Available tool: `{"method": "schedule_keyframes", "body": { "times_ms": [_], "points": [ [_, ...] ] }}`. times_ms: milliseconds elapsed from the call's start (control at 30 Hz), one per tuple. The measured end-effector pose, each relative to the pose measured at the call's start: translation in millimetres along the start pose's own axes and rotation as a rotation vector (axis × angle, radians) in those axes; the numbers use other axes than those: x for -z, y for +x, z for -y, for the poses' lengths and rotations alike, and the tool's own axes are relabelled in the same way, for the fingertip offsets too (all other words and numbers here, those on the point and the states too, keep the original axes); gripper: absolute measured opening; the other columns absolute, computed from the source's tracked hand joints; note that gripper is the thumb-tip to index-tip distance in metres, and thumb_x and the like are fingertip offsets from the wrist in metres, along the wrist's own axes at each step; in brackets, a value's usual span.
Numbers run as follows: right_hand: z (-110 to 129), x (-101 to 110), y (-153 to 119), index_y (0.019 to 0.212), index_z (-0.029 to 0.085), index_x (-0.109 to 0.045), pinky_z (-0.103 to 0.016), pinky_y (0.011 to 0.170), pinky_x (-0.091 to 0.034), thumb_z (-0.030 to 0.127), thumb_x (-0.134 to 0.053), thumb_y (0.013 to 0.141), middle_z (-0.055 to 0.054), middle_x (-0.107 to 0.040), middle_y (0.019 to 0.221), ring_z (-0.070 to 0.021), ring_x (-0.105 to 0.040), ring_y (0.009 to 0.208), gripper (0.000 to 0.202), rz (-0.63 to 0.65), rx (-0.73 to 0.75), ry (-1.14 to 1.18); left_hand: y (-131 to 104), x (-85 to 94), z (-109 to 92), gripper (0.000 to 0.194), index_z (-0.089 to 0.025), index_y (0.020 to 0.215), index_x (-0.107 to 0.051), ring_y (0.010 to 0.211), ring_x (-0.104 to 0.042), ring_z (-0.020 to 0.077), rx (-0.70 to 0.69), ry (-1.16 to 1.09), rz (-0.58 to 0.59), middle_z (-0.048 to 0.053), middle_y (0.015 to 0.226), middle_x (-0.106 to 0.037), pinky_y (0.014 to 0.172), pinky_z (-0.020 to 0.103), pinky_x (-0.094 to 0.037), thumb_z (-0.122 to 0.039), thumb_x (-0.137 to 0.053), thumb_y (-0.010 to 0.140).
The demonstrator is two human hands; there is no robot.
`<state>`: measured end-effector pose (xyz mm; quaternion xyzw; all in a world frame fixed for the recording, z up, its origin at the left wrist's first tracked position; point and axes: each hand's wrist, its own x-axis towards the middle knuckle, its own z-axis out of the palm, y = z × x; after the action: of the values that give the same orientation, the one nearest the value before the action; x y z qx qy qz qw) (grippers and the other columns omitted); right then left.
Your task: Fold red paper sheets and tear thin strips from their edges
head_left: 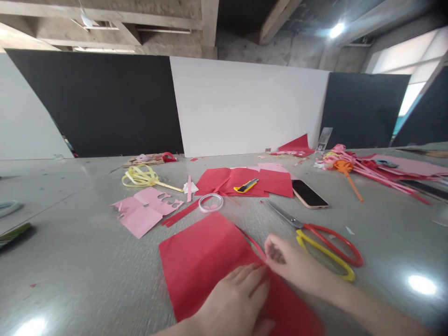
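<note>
A large red sheet of paper (199, 261), creased across, lies on the grey table in front of me. My left hand (236, 296) rests flat on it near its right side, pressing it down. At the sheet's upper right edge, my right hand (280, 254) is closed with the fingers curled. A narrow red paper strip (254, 240) runs along that edge to its fingertips and seems pinched there; the hand is slightly blurred. Scissors (301, 226) with one red and one yellow handle lie partly spread just beyond my right hand.
Beyond the sheet lie a tape roll (210, 203), red paper pieces (210, 179), a yellow utility knife (246, 185) and a phone (310, 194). Cut pink paper (140, 212) and yellow paper loops (140, 176) are at left. Paper flowers (343, 165) lie far right, before upright panels (252, 107).
</note>
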<state>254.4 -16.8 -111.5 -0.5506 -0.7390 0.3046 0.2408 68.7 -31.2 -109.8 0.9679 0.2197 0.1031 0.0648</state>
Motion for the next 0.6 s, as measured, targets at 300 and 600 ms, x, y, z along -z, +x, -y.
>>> {"method": "schedule_keyframes", "body": {
  "times_ms": [300,600],
  "points": [
    [2.5,2.1,-1.4,0.072,0.020,-0.042,-0.019,0.055,-0.039,0.007,-0.042,0.070,0.003,-0.054,0.065,-0.0097,-0.053,0.060,0.013,0.001,-0.006,-0.061,-0.7,-5.7,1.2,0.050,-0.009,0.120,-0.044,0.118,-0.037,0.0252,0.036,-0.021,0.062,0.014,0.128,-0.042,0.098,0.035,-0.030,-0.037,-0.052,0.080],
    [2.5,2.0,0.0,0.072,0.020,-0.041,-0.019,0.055,-0.038,0.005,-0.041,0.069,0.004,-0.053,0.064,-0.0098,-0.053,0.061,0.015,0.007,0.027,-0.092,-1.5,-9.2,0.2,0.047,-0.010,0.117,-0.046,0.116,-0.039,0.0266,0.037,0.001,0.034,0.015,0.125,-0.045,0.096,0.037,-0.034,-0.038,-0.052,0.080]
  ]
}}
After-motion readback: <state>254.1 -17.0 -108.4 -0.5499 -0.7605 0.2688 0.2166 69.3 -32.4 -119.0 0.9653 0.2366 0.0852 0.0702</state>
